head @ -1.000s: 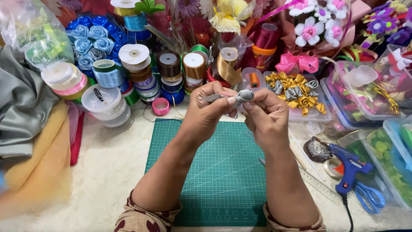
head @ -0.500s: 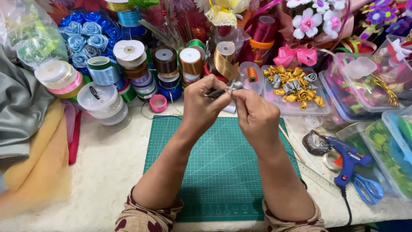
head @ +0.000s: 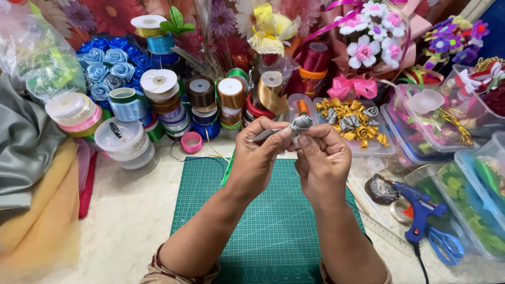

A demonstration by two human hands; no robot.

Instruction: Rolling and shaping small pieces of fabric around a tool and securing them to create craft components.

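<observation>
Grey ribbon rose (head: 301,123) points upward, both hands' fingers (head: 284,134) pinched together on it

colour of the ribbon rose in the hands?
Silver-grey satin ribbon rose, pinched between left hand and right hand; head view, the only view.

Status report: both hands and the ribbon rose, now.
Left hand pinches grey ribbon strip. Right hand grips grey ribbon rose. Both raised over green cutting mat. Nothing between them.
</observation>
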